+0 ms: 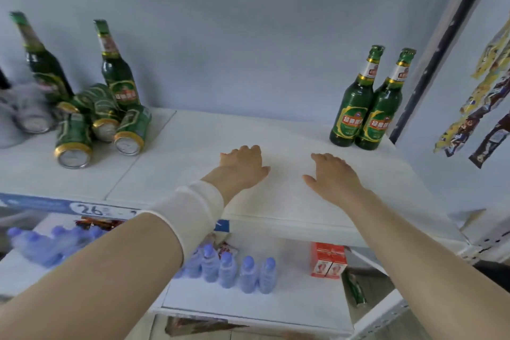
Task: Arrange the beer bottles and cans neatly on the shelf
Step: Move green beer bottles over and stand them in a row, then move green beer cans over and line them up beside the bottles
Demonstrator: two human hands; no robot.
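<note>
Hands flat, both idle: left hand (pixel 242 164) and right hand (pixel 334 174) rest palm-down on the white shelf (pixel 193 143), fingers loosely spread, holding nothing. Heap of green cans (pixel 102 121) lies well off to the left of the left hand, tipped on their sides, long axes running roughly back to front, lids facing the shelf edge. Two tall bottles (pixel 118 74) stand upright behind the heap. Pair of bottles (pixel 361 116) stands upright and touching at back right, near the right hand. Left hand is nearer the cans and likely makes the reach; each can would need turning onto its base.
</note>
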